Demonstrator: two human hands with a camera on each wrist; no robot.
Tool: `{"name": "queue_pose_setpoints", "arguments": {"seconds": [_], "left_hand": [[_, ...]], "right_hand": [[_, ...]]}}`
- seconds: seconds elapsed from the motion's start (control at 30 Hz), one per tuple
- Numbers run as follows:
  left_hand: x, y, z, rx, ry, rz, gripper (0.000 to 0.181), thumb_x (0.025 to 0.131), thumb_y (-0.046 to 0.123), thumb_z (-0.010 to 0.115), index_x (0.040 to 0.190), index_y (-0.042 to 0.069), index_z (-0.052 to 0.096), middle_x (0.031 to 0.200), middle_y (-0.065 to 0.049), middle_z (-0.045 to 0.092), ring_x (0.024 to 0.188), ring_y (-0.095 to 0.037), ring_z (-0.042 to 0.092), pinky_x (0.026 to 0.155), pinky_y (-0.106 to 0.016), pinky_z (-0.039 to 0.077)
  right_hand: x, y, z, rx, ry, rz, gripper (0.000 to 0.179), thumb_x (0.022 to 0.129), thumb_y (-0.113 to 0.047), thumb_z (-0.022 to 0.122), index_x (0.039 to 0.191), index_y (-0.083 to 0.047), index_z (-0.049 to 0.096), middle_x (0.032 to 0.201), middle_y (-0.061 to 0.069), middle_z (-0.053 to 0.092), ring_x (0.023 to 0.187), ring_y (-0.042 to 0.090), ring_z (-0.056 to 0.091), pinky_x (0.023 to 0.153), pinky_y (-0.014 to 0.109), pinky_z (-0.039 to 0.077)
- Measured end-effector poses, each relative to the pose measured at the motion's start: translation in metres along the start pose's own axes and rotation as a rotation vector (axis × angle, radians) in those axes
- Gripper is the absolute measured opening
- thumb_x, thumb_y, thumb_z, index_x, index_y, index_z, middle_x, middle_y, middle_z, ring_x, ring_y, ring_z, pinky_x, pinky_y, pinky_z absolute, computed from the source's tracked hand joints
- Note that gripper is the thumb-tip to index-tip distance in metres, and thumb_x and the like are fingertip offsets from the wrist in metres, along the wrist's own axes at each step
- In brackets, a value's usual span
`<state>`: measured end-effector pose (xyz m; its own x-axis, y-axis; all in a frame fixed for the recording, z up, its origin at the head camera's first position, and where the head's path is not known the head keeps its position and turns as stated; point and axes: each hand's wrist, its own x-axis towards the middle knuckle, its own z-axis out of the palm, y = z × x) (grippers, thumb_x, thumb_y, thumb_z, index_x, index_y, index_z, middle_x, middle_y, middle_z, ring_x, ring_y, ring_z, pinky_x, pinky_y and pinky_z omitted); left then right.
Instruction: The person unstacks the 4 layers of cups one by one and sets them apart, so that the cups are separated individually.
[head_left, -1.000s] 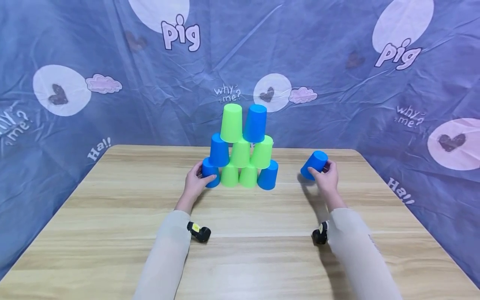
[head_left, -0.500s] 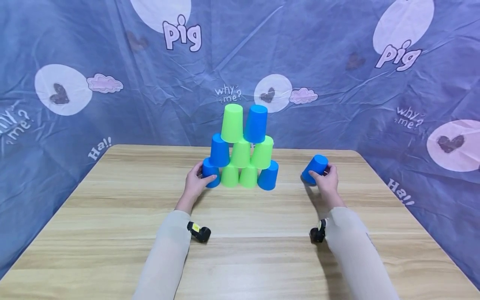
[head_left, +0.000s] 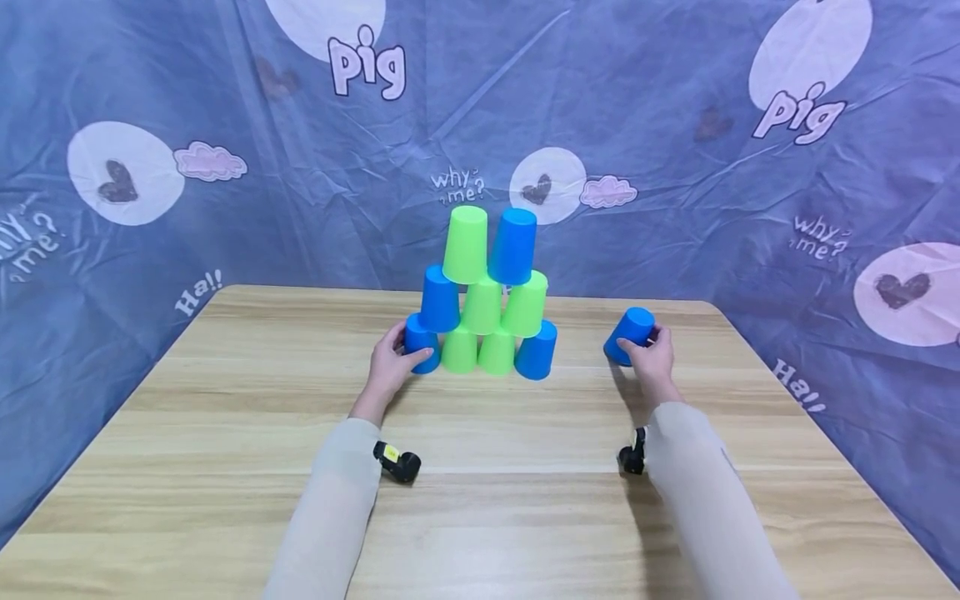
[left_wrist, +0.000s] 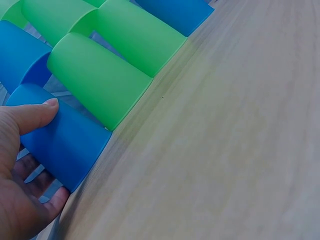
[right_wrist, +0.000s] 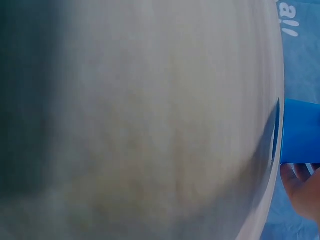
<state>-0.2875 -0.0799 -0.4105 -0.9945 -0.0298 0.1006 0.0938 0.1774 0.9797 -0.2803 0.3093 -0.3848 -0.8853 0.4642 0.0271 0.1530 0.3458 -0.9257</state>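
A pyramid of upside-down plastic cups in green and blue rises from the wooden table in the head view. On top sit a green cup (head_left: 466, 245) and a blue cup (head_left: 513, 247) side by side. My left hand (head_left: 389, 363) grips the blue cup (left_wrist: 67, 142) at the left end of the bottom row, thumb on its front and fingers around the back. Off to the right of the pyramid, my right hand (head_left: 651, 357) holds another blue cup (head_left: 628, 335) between thumb and fingers. That cup is base up and leans to the right.
The wooden table (head_left: 495, 517) reaches back to a blue printed cloth (head_left: 645, 100), which hangs behind and at both sides. The bottom row's right end is a blue cup (head_left: 536, 350), with bare tabletop between it and my right hand.
My right hand and its blue cup have come slightly lower and nearer since the first frame, with little movement lately. The left hand and the pyramid stay in place.
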Motion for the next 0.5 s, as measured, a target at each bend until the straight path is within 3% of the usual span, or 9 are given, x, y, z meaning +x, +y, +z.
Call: {"name": "queue_pose_setpoints", "arguments": {"seconds": [0.5], "left_hand": [[0.0002, 0.0004, 0.0000, -0.004, 0.001, 0.004, 0.061, 0.077, 0.014, 0.066, 0.130, 0.008, 0.037, 0.128, -0.013, 0.039, 0.115, -0.028, 0.037, 0.093, -0.042, 0.031]], "right_hand": [[0.0091, -0.0050, -0.0095, -0.011, -0.025, 0.056, 0.070, 0.084, -0.018, 0.056, 0.136, -0.007, 0.012, 0.139, 0.015, 0.017, 0.125, 0.030, 0.017, 0.099, 0.044, 0.018]]}}
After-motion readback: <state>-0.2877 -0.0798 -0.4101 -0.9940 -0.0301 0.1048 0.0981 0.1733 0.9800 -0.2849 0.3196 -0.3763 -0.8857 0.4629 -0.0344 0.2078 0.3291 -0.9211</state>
